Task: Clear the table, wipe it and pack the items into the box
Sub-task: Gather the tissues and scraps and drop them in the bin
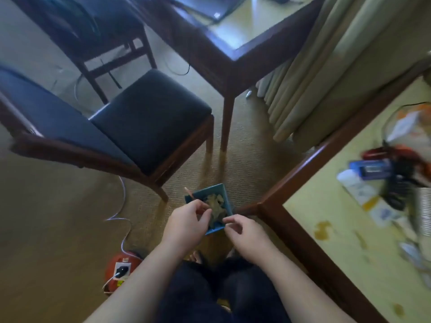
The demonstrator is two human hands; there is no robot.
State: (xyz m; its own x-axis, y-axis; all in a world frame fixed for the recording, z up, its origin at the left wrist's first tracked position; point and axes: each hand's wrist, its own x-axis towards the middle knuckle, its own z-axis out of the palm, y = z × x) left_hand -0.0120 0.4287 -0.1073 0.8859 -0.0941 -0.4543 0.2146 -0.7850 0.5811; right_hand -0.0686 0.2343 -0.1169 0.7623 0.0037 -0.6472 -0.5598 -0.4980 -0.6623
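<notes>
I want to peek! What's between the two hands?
In the head view, a blue box holding crumpled paper sits between the left hand and right hand.

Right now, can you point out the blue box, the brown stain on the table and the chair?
blue box (211, 190), head view, on its far wall.
brown stain (323, 230), head view, on the blotch's middle.
chair (151, 113), head view, on its dark seat cushion.

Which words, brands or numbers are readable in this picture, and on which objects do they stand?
No text can be read here.
white bottle on the table: label print blurred.
dark blue pack: print blurred.
clear bag: orange and white labels, blurred.
red socket reel on the floor: stickers too small.
</notes>
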